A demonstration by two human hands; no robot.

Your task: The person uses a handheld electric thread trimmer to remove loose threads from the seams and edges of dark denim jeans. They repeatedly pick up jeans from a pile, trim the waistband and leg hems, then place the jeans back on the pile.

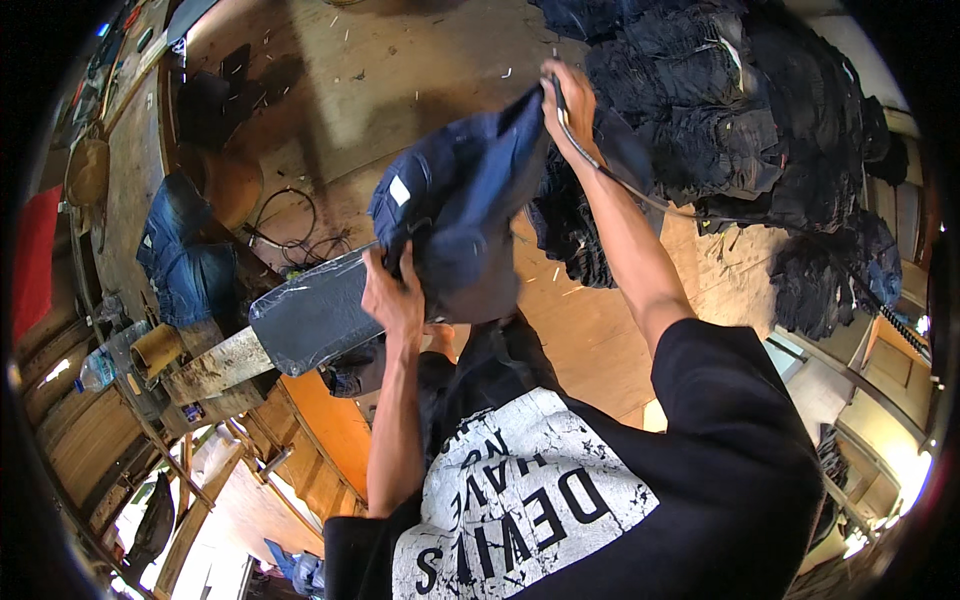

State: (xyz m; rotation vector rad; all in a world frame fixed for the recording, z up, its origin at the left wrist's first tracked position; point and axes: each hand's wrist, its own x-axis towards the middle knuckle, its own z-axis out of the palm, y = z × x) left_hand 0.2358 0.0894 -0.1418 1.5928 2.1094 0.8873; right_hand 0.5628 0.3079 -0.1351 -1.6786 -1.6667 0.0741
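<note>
Fingers of your left hand gripped the blue garment; your right hand held its far corner and a cord.

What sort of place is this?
Likely a small garment workshop: there are big heaps of dark cloth, a narrow plastic-wrapped board, and a dark blue garment held between the left hand and right hand.

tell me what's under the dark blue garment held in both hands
A dark, plastic-wrapped board runs to the left hand beside the garment, its end hidden. Wooden floor shows beyond. Whatever lies directly under the garment is covered.
</note>
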